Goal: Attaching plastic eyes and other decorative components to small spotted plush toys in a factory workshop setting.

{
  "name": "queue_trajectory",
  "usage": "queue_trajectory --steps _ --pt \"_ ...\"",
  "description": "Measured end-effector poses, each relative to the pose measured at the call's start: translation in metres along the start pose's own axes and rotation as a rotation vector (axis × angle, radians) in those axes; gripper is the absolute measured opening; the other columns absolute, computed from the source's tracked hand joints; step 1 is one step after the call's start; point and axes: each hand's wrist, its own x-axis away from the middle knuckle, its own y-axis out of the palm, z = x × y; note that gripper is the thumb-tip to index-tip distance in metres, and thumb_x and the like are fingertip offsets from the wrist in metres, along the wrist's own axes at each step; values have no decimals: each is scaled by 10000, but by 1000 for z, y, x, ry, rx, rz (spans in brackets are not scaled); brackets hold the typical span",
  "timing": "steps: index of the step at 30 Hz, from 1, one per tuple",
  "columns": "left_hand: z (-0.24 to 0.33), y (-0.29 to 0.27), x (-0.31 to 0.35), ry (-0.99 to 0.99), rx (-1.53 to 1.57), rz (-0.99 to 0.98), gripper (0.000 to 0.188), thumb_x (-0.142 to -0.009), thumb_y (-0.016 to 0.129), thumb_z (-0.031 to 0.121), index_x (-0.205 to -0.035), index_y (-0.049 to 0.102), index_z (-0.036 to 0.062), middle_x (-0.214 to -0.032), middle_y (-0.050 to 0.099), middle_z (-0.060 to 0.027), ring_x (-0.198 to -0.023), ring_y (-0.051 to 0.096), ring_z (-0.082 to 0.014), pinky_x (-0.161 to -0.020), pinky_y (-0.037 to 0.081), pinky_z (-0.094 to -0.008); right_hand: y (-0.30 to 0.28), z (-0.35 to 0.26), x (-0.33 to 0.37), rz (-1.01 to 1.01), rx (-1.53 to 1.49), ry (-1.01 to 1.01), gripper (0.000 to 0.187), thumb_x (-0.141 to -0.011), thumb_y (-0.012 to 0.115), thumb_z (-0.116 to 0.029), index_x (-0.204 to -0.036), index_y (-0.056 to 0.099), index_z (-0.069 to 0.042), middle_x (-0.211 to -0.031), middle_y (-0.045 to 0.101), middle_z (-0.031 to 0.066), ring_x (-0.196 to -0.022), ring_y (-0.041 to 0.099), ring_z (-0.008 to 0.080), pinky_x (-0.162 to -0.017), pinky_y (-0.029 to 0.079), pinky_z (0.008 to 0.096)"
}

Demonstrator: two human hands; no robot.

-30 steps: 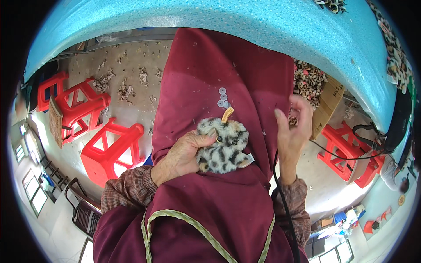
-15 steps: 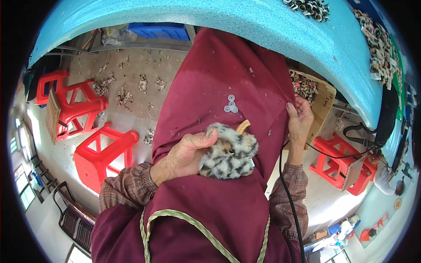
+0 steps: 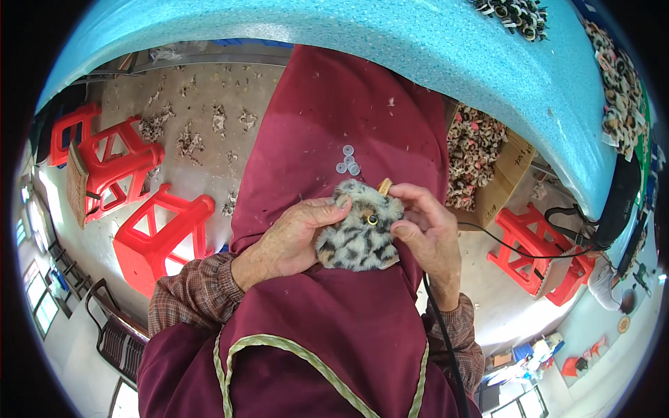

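Note:
A round plush toy (image 3: 355, 240), white fur with black spots and a tan patch, rests over my lap on the maroon apron (image 3: 313, 139). One yellow-ringed eye shows on it, and a small tan tab (image 3: 385, 186) sticks up from its top edge. Around its left side my left hand (image 3: 289, 233) is closed, thumb on the fur. My right hand (image 3: 431, 233) grips its right side, thumb and forefinger bent at the edge beside the tab. Several small clear plastic discs (image 3: 349, 159) lie on the apron just beyond the toy.
A blue table (image 3: 348, 28) curves across the far side, with dark small pieces (image 3: 514, 15) and spotted plush pieces (image 3: 621, 90) on it. A cardboard box (image 3: 512, 171) of plush pieces stands at right. Red stools (image 3: 157, 240) flank me; a black cable (image 3: 446, 341) hangs by my right arm.
My right hand has let go of the apron's right edge and come inward to the toy. The cloth has dropped back, showing more of the box. The toy's eye now faces up more fully.

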Motion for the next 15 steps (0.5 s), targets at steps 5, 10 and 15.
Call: queue_trajectory --steps 5,10,15 --pt "4 -3 -3 -55 -27 -17 332 -915 571 248 -1130 574 -6 -1073 642 -75 -953 626 -173 -878 492 -315 4 17 -8 28 -122 86 178 -871 588 -18 -1042 567 27 -855 599 10 -783 549 47 -689 435 174" --pt "0 -4 -4 -78 -167 -87 310 -850 659 155 -1115 592 9 -1055 644 -53 -941 606 -143 -884 459 -287 8 17 -14 5 -249 117 127 -874 576 0 -998 564 24 -860 605 12 -771 548 48 -689 436 177" --pt "-5 -10 -4 -9 -80 -162 398 -861 640 187 -1204 541 12 -1127 624 -67 -1025 595 -172 -925 455 -324 18 12 -13 118 -372 141 98 -884 575 4 -977 548 2 -856 602 8 -763 539 43 -691 429 177"
